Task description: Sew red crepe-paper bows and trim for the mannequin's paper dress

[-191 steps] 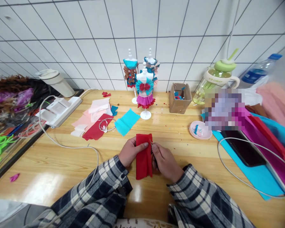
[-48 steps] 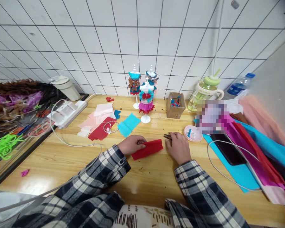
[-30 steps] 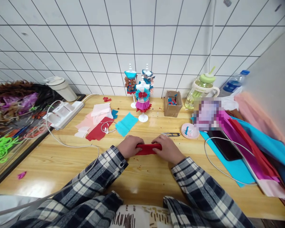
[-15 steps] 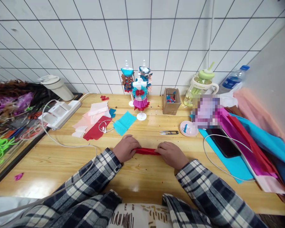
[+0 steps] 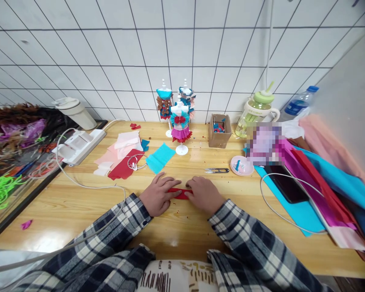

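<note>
A narrow folded strip of red crepe paper (image 5: 182, 195) lies on the wooden table in front of me. My left hand (image 5: 157, 195) rests on its left end with fingers stretched out and apart, pressing it down. At the right end, the curled fingers and thumb of my right hand (image 5: 205, 195) grip the strip and cover that end. Just beyond my hands are a square of turquoise crepe paper (image 5: 160, 158) and a pair of thread snips (image 5: 217, 170).
Small dress forms in paper outfits (image 5: 181, 149) stand at the back. A cardboard box (image 5: 219, 140) and pink dish (image 5: 242, 172) sit right of them. A power strip (image 5: 79, 152) with a trailing cable (image 5: 94, 187) lies left; a phone (image 5: 287, 186) rests on coloured paper at right.
My right hand has moved left, closer to my left hand. The fingers of my left hand have spread and flattened over the red strip, and less of the strip shows.
</note>
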`<state>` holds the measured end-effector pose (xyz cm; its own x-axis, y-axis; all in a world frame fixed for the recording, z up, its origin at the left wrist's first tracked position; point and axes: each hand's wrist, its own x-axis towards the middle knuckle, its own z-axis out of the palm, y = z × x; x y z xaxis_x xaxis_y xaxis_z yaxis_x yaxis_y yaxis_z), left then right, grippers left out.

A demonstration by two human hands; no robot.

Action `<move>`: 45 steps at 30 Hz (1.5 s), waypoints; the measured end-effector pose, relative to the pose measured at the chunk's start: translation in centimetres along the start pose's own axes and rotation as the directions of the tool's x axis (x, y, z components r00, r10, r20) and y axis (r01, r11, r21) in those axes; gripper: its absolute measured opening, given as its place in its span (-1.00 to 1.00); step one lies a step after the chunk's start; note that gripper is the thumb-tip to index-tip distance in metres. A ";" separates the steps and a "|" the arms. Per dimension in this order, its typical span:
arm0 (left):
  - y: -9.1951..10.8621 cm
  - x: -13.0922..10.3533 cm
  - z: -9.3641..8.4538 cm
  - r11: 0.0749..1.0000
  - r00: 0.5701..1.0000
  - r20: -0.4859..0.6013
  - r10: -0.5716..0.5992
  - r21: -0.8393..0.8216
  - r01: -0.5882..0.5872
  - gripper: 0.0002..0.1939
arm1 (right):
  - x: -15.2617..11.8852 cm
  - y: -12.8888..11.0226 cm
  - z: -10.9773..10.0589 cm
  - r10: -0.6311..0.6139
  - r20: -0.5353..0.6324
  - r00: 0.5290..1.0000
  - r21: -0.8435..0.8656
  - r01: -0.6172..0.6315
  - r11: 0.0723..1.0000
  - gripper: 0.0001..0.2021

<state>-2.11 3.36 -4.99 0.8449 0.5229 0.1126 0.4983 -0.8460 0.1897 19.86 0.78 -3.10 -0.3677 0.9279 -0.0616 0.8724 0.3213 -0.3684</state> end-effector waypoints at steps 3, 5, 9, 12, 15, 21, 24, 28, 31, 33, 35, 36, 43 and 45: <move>-0.2 -0.5 -0.1 0.999 1.000 -0.013 0.000 -0.033 0.000 -0.40 | 1.1 -0.9 0.9 0.099 0.057 0.993 0.022 -0.101 0.995 -0.83; -0.4 -1.0 -0.1 0.988 0.987 -0.129 -0.096 -0.134 0.079 -0.41 | 1.3 -0.8 1.0 0.111 0.072 0.991 0.042 -0.114 0.993 -0.87; 0.1 -0.6 -0.3 0.671 0.705 -0.329 -0.628 -0.688 0.276 -0.45 | 1.1 -0.2 0.7 0.176 -0.128 0.976 0.348 -0.121 0.929 -0.91; 1.7 1.4 -0.6 0.165 0.769 -0.033 -0.638 -0.982 0.095 -0.34 | 0.8 -0.7 0.8 0.296 -0.306 0.905 0.620 -0.047 0.783 -0.89; 3.3 3.8 -0.8 -0.175 0.790 0.067 -0.610 -0.983 -0.052 -0.51 | 0.6 -1.6 1.3 0.358 -0.381 0.852 0.719 0.029 0.695 -0.88; 3.7 5.7 -0.6 -0.459 0.743 0.246 -0.623 -0.883 -0.092 -0.78 | 0.6 -1.6 1.8 0.424 -0.359 0.832 0.814 0.056 0.579 -0.83; 2.0 5.1 -1.5 -0.417 0.653 0.216 -0.726 -0.893 -0.168 -0.80 | -0.5 -1.7 2.2 0.325 -0.438 0.838 0.684 0.076 0.725 -0.74; -1.6 3.1 -4.8 -0.186 0.467 0.044 -0.883 -0.946 -0.264 -0.80 | -3.3 -3.1 4.0 -0.480 -0.234 0.845 0.245 0.529 0.812 -0.43; -3.3 1.4 -7.0 -0.087 0.451 -0.012 -0.892 -0.976 -0.199 -0.76 | -3.0 -2.9 5.1 -0.641 0.014 0.767 0.158 0.632 0.759 -0.45; -3.5 0.5 -7.7 -0.046 0.459 -0.027 -0.888 -0.988 -0.147 -0.74 | -0.8 -1.2 4.7 -0.579 0.047 0.814 0.110 0.572 0.813 -0.45; -3.2 -0.1 -7.8 -0.033 0.476 -0.015 -0.879 -0.995 -0.093 -0.73 | 2.0 1.0 3.5 -0.356 -0.041 0.934 0.016 0.356 0.934 -0.48; -3.0 -0.3 -7.6 -0.037 0.496 0.009 -0.868 -0.998 -0.046 -0.73 | 3.2 2.0 2.7 -0.197 -0.149 0.969 -0.021 0.196 0.980 -0.46; -0.6 1.1 -5.1 0.069 0.697 0.241 -0.675 -0.920 0.385 -0.70 | 2.6 1.3 0.4 0.139 -0.336 0.932 0.519 0.061 0.852 -0.52; 0.3 2.2 -4.4 0.137 0.749 0.263 -0.608 -0.895 0.425 -0.69 | 1.5 0.1 1.0 0.143 -0.221 0.965 0.717 0.061 0.695 -0.57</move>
<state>-0.95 4.67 -0.35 0.3811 0.8788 -0.2871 0.2529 0.1996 0.9467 19.04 2.03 -4.20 -0.1584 0.9830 0.0931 0.3529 0.1444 -0.9245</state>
